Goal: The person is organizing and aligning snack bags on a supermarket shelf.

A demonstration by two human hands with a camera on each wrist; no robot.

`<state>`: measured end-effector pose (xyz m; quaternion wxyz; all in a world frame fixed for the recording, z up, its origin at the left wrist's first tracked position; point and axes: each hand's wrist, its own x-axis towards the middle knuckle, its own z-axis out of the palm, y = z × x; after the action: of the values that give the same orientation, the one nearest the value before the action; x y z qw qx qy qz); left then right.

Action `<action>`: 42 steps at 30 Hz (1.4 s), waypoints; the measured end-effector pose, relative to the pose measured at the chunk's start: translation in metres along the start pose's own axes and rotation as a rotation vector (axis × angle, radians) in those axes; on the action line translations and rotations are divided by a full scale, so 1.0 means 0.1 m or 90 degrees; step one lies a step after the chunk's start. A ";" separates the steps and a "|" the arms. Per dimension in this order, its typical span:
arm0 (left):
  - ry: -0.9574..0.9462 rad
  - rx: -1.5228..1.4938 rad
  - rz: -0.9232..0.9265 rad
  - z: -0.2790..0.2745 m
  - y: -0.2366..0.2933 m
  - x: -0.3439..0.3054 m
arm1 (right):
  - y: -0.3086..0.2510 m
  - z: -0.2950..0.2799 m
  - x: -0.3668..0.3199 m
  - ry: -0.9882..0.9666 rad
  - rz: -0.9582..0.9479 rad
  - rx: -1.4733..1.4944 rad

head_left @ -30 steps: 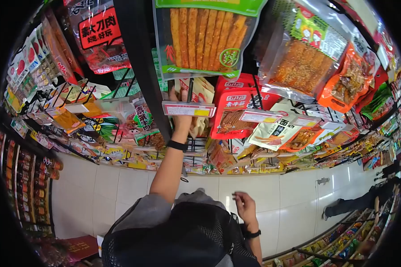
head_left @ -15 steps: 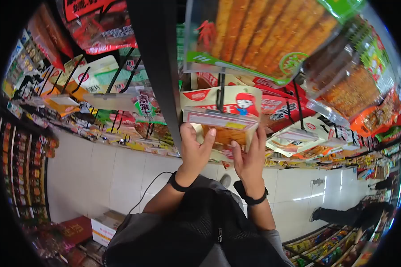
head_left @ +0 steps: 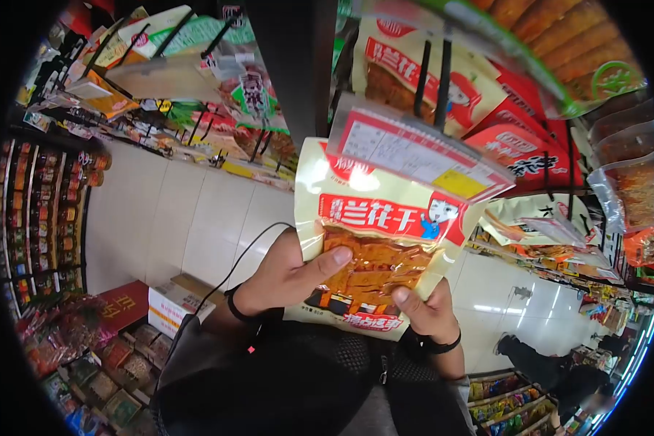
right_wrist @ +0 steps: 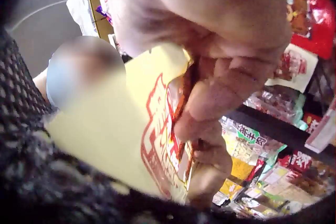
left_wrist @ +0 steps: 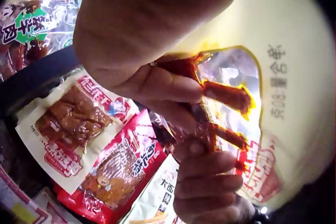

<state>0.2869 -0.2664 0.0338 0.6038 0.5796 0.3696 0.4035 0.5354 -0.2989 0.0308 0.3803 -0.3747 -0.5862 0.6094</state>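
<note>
The left hand (head_left: 287, 272) is gripping a cream snack bag (head_left: 378, 265) at its left edge, its thumb lying across the clear window and its fingers curling behind. The right hand (head_left: 430, 312) is pinching the same bag near its lower right corner, its thumb pressing on the front. Between them the bag is facing up, showing brown pieces through the window below a red band of lettering. A dark wristband (head_left: 232, 299) is circling the left wrist.

In the head view, a red-bordered price tag (head_left: 414, 149) is covering the bag's upper right corner. Behind the tag, black hooks (head_left: 442, 80) are jutting from the rack, and a matching cream bag (head_left: 392, 80) is hanging there. Red packets (head_left: 519, 149) are hanging just to its right, and a large green-edged bag (head_left: 581, 43) is filling the upper right. A black post (head_left: 291, 80) is standing left of the hooks. Farther out, jars (head_left: 43, 218) are lining a shelf at the far left, and pale floor tiles (head_left: 149, 196) are showing beyond the hands.
</note>
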 end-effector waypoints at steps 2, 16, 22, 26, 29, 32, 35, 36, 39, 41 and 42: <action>0.024 -0.047 0.014 0.05 -0.05 0.03 | 0.01 0.02 -0.03 0.066 0.083 0.065; 0.013 -0.107 0.010 0.19 -0.07 0.03 | 0.08 0.00 -0.14 0.044 0.071 0.186; 0.016 -0.102 0.016 0.10 -0.10 0.05 | 0.09 0.03 -0.06 0.057 0.094 0.179; 0.017 -0.079 0.033 0.04 -0.08 0.10 | 0.09 -0.07 0.00 0.035 0.084 0.101; 0.001 -0.018 0.050 -0.07 -0.03 0.21 | -0.07 -0.21 0.22 0.076 -0.037 0.124; 0.007 -0.056 0.021 -0.14 -0.07 0.34 | -0.17 -0.27 0.61 0.153 -0.105 0.156; 0.008 -0.006 0.059 -0.20 -0.01 0.49 | -0.39 -0.25 0.95 0.215 -0.094 0.052; 0.003 -0.028 0.041 -0.17 0.00 0.47 | -0.40 -0.26 0.98 0.214 -0.103 0.021; 0.057 -0.040 0.077 -0.10 0.07 0.47 | -0.60 -0.19 1.11 0.248 -0.104 -0.027; 0.079 -0.037 0.077 -0.09 0.16 0.54 | -0.65 -0.20 1.17 0.255 -0.136 -0.049; 0.079 -0.036 0.078 -0.06 0.20 0.48 | -0.65 -0.15 1.12 0.252 -0.142 -0.070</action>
<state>0.2996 -0.2204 0.0545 0.5700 0.5579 0.3583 0.4852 0.5023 -0.1895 0.0938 0.5317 -0.4403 -0.5702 0.4453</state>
